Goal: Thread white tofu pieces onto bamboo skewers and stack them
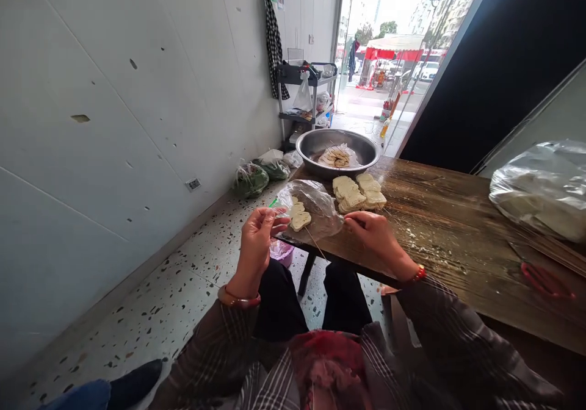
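My left hand (260, 228) is closed in a pinch on the left edge of a clear plastic bag (320, 201) at the table's near edge. The bag's right edge is pinched between the fingertips of my right hand (372, 233). Between my hands, a pale, folded food skewer (300, 216) lies at the bag, its thin stick pointing toward me; whether it is fully inside I cannot tell. Just beyond, two stacks of similar pale skewers (348, 194) sit side by side on the wooden table (439, 215).
A metal basin (311, 161) holds more skewers on plastic. At right are a large plastic-wrapped bundle (544, 190), red-handled scissors (547, 280) and thin sticks (544, 242). Crumbs lie on the table. A shelf cart (297, 117) and bagged greens (251, 180) stand by the wall.
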The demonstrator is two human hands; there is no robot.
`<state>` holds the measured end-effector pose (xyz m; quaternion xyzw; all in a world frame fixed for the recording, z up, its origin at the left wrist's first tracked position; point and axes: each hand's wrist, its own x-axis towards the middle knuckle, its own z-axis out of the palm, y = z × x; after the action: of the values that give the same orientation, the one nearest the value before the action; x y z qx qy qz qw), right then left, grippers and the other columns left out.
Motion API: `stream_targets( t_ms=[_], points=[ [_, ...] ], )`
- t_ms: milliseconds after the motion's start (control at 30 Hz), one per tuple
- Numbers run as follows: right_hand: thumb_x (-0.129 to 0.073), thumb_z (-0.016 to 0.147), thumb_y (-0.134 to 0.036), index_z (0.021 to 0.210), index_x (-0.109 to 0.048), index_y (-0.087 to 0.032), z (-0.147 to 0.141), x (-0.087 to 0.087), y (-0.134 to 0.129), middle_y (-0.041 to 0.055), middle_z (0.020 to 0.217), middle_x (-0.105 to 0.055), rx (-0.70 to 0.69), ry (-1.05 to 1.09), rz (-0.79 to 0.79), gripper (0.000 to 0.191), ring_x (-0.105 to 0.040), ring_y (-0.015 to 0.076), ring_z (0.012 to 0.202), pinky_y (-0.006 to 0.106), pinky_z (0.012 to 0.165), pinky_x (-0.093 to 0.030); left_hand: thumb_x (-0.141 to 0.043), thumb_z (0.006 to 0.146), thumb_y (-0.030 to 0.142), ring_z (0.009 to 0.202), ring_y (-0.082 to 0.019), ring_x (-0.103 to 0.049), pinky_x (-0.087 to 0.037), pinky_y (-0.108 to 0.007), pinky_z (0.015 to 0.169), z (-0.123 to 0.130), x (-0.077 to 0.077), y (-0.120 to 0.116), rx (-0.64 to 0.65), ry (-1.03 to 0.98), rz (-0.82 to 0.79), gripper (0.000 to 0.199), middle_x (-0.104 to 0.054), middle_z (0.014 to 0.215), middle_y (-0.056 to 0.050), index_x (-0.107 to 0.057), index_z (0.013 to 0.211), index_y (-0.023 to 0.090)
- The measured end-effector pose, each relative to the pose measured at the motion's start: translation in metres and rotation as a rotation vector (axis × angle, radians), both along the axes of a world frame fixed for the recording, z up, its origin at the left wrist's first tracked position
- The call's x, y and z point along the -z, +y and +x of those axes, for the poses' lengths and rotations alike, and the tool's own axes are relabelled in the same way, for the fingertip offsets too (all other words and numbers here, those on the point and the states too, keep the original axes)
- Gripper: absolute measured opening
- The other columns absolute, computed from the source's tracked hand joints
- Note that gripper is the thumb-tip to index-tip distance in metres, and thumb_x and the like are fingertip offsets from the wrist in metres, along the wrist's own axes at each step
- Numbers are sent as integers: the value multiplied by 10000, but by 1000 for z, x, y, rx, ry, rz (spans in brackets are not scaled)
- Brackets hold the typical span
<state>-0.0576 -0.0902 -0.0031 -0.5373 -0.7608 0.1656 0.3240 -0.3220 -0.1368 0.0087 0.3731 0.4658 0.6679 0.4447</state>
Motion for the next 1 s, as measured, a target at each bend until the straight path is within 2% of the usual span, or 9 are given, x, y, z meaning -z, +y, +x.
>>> stream_targets(
  t_ms=[133,233,300,400,500,567,700,867,1000],
  points=[
    [-563,897,-402,935,-779,-208,44,-1,10,74,912,-791,164,-8,34,293,-715,235,818,323,729,-492,-730,780,439,760,-165,-725,-566,-299,703,-1,0,-2,-21,8,-12,311,-737,1012,-75,-575,831,174],
    [-552,908,-429,943,-770,-210,42,1,6,61,853,-783,158,22,2,312,-708,224,771,312,696,-490,-724,784,424,771,-165,-724,-569,-304,715,1,-1,-3,-20,9,-8,294,-735,1003,-73,-571,832,177],
    [-538,933,-421,959,-764,-228,15,3,-3,55,900,-783,47,-19,-13,299,-712,215,824,304,742,-496,-713,792,414,770,-159,-722,-565,-296,708,4,-2,-4,-1,4,-6,281,-732,1005,-74,-568,833,177],
    [-538,955,-409,976,-752,-238,-47,6,-18,78,994,-773,-142,-261,-101,275,-709,230,935,308,797,-494,-703,796,410,773,-155,-720,-564,-293,703,6,-3,-5,7,13,0,271,-726,1019,-75,-568,837,179],
    [-572,945,-354,1003,-729,-164,-93,10,-19,166,1056,-748,-134,-440,-215,254,-711,279,960,328,760,-493,-701,790,410,739,-150,-708,-556,-278,649,6,-4,-3,-30,59,13,269,-722,1000,-66,-567,838,182],
    [-549,952,-293,1023,-712,-134,-102,12,-12,189,1063,-741,-102,-438,-229,239,-712,292,966,335,754,-489,-696,784,412,673,-130,-678,-489,-220,533,3,-4,2,-51,100,21,269,-719,977,-61,-563,832,183],
    [-474,991,-282,1064,-694,-173,-77,6,-6,131,1041,-756,-75,-389,-209,256,-709,253,978,312,774,-474,-674,775,386,525,-55,-531,-338,-172,443,-7,-1,24,-98,112,40,239,-710,901,-35,-554,807,183],
    [-538,953,-238,960,-730,-198,-24,-16,-21,39,925,-767,-253,-232,-138,195,-695,162,838,248,743,-456,-655,751,402,554,-77,-499,-373,-188,493,-25,12,53,-302,77,16,239,-654,758,10,-536,797,200],
    [-556,920,-226,917,-743,-194,15,-32,-40,8,804,-745,-395,-69,-79,189,-649,123,691,228,666,-451,-688,737,425,568,-83,-488,-385,-198,519,-35,29,64,-274,110,-13,271,-642,752,7,-554,779,193]
  ],
)
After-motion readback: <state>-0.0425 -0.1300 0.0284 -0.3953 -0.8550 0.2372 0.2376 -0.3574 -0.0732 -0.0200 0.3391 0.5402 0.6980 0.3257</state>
